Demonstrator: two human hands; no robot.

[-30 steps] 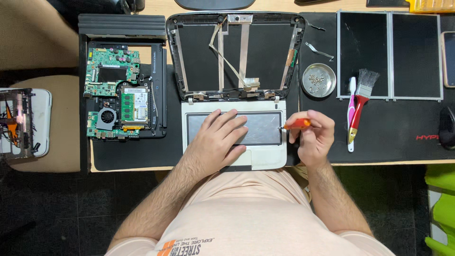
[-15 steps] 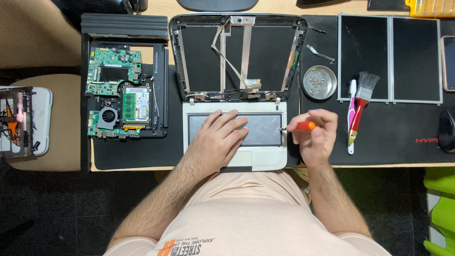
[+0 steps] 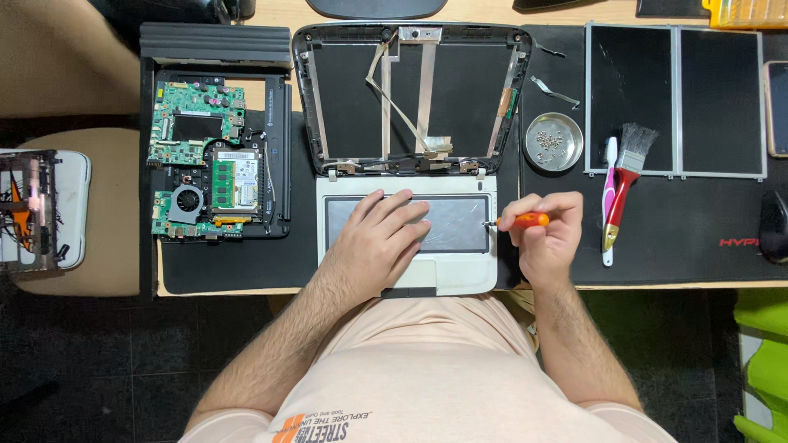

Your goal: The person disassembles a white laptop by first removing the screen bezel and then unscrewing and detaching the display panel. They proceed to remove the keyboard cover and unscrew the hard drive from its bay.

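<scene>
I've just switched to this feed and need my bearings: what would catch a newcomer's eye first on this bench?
The opened white laptop base at centre, with the left hand flat on it and the right hand holding an orange-handled screwdriver at its right edge. Behind it lies the stripped screen shell with loose ribbon cables. To the left sits a bare green circuit board; to the right, a round metal dish of screws and a red-handled brush.

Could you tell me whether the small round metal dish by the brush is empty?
Not empty: the metal dish holds small screws scattered across its bottom.
</scene>
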